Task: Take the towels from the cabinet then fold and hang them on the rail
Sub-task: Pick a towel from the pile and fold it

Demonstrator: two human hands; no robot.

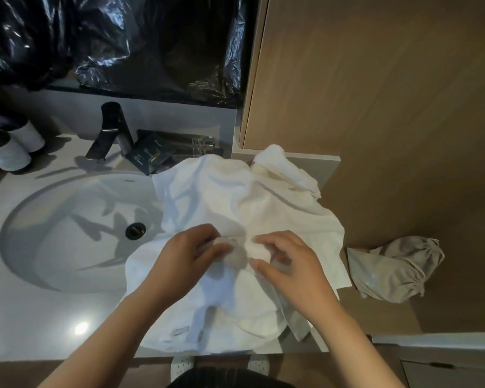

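Note:
A large white towel [235, 203] lies rumpled over the right part of the vanity counter and hangs partly into the sink basin. A second white towel [289, 172] is bunched at its far right corner. My left hand [188, 256] pinches a raised fold of the large towel near its middle. A few centimetres to the right, my right hand [289, 264] has its fingers curled over the same bunched fold. No rail or cabinet with towels is in view.
A white sink basin [67, 233] with a dark drain [135, 230] fills the left. A black tap [109, 130], dark packets [151, 155] and two bottles [9, 147] stand behind it. Black plastic sheeting [109, 37] covers the back. A grey drawstring bag [395, 267] lies at the right.

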